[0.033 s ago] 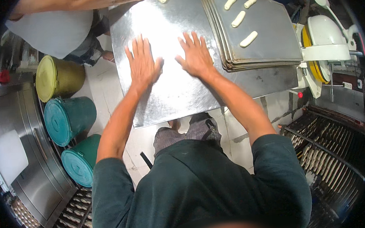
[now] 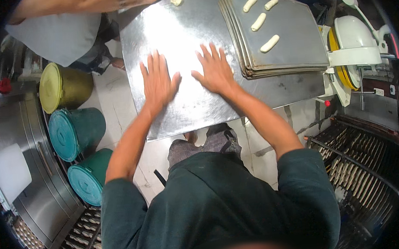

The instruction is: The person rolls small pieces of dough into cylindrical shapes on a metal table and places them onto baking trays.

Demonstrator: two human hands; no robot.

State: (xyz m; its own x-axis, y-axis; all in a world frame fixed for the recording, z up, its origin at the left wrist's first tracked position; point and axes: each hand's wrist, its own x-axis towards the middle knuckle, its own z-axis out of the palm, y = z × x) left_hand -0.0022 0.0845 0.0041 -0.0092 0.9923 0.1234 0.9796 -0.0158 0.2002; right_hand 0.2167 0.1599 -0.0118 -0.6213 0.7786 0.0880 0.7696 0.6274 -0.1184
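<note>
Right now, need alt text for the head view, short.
Seen from above, a person presses the left hand and right hand flat, fingers spread, on a shiny steel table. A stack of baking trays at the right carries four dough sticks; another person's arm reaches in near a dough piece at the top.

Both hands (image 2: pixel 185 77) flat (fingers spread)

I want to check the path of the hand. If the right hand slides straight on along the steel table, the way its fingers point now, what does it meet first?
The right hand points up and slightly left, over bare steel table. The way looks free at first; probably the small dough piece near the far edge comes first. The stacked trays stay to its right.
</note>
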